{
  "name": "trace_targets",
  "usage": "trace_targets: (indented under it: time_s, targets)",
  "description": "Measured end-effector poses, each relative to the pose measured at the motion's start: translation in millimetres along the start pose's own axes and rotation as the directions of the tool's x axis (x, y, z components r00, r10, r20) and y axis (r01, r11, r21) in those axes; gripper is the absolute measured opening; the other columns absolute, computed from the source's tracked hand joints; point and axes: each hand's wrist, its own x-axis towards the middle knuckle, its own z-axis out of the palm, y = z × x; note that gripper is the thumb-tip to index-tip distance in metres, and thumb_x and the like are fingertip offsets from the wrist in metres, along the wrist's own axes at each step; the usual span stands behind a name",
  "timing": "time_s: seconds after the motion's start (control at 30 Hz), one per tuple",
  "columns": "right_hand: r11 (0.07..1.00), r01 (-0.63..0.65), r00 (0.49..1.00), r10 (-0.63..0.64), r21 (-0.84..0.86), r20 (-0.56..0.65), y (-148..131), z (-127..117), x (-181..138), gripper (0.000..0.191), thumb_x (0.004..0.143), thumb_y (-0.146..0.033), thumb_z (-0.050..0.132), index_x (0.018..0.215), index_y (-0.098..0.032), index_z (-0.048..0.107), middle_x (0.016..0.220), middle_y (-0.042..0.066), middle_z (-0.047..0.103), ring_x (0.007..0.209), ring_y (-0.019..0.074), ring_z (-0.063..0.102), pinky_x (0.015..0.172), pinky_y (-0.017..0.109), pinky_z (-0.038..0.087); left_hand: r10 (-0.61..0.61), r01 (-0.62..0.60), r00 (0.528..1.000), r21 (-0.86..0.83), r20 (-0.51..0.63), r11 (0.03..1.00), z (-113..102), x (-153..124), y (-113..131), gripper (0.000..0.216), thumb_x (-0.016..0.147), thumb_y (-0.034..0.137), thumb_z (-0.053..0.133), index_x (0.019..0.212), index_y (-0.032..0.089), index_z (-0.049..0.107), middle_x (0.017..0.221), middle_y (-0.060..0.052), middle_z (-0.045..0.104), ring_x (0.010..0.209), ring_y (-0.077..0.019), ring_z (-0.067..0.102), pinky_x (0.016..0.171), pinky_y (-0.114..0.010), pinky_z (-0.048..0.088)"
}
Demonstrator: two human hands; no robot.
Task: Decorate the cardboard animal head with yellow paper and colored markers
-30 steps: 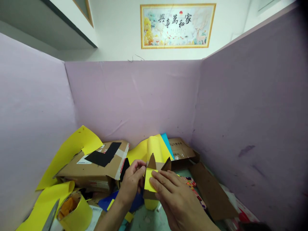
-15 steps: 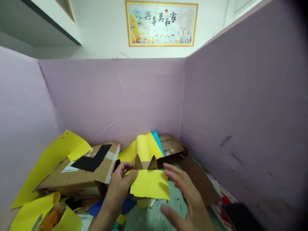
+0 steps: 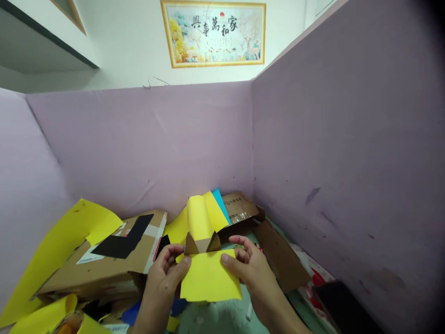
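Between my hands is a yellow sheet [image 3: 210, 280] of paper or thin foam, lying over a piece of cardboard [image 3: 200, 246] with two pointed brown flaps sticking up at its far edge. My left hand [image 3: 166, 272] pinches the left upper edge, thumb on top. On the right upper corner, my right hand [image 3: 248, 264] pinches with thumb on the yellow face and fingers behind. How the sheet is joined to the cardboard is hidden. Just beyond stands a yellow roll [image 3: 199, 215].
At left lies a cardboard box [image 3: 114, 273] with a black L-shaped piece [image 3: 134, 239] and a large yellow sheet [image 3: 66, 236] on it. Flattened cardboard [image 3: 283, 260] and a dark flat object [image 3: 342, 306] lie at right. Lilac walls [image 3: 167, 139] enclose the green table [image 3: 208, 320].
My right hand was open beside the sheet and has closed on its right upper corner. My left hand keeps its pinch. The whole view has shifted slightly.
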Motion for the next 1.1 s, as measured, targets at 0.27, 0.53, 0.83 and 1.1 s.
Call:
trace_targets:
  time_s: [0.27,0.53,0.83,1.1]
  targets:
    - [0.996,-0.084,0.996,0.084,0.006,0.035,-11.0,7.1,5.0,0.044,0.052,-0.023,0.072,0.091,-0.018,0.053,0.053,-0.01,0.047,0.05,0.0101,0.05,0.051,0.022,0.038,-0.021,0.021,0.999,-0.001,0.027,1.0,-3.3,2.7,-0.9,0.032,0.057,0.033,0.072,0.082,0.02,0.055,0.068,0.003,0.061,0.054,-0.0117,0.054,0.046,-0.019,0.04]
    - [0.99,-0.143,0.989,0.143,-0.02,0.043,-14.6,11.0,5.2,0.04,0.049,-0.023,0.064,0.087,-0.018,0.053,0.058,-0.005,0.058,0.05,0.013,0.054,0.048,0.023,0.038,-0.013,0.012,0.999,0.017,0.035,1.0,-2.5,3.6,2.0,0.028,0.058,0.032,0.07,0.078,0.019,0.056,0.067,0.003,0.059,0.058,-0.0144,0.057,0.049,-0.021,0.042]
    - [0.994,-0.104,0.994,0.105,-0.035,0.027,-13.6,13.0,12.3,0.033,0.049,-0.019,0.063,0.081,-0.018,0.056,0.057,-0.005,0.058,0.049,0.0117,0.053,0.047,0.022,0.038,-0.051,0.049,0.997,0.021,0.063,0.999,-1.5,11.1,-1.2,0.02,0.068,0.022,0.066,0.081,0.018,0.053,0.065,0.005,0.058,0.052,-0.0103,0.054,0.047,-0.02,0.042]
    - [0.969,-0.244,0.967,0.246,-0.029,0.062,-8.9,16.1,38.0,0.009,0.075,-0.022,0.062,0.075,-0.014,0.057,0.065,-0.003,0.058,0.054,0.0094,0.054,0.051,0.021,0.043,-0.206,0.201,0.978,0.107,0.033,0.974,3.2,31.6,8.0,0.021,0.089,0.029,0.056,0.104,0.014,0.057,0.087,-0.001,0.062,0.062,-0.01,0.059,0.053,-0.024,0.051]
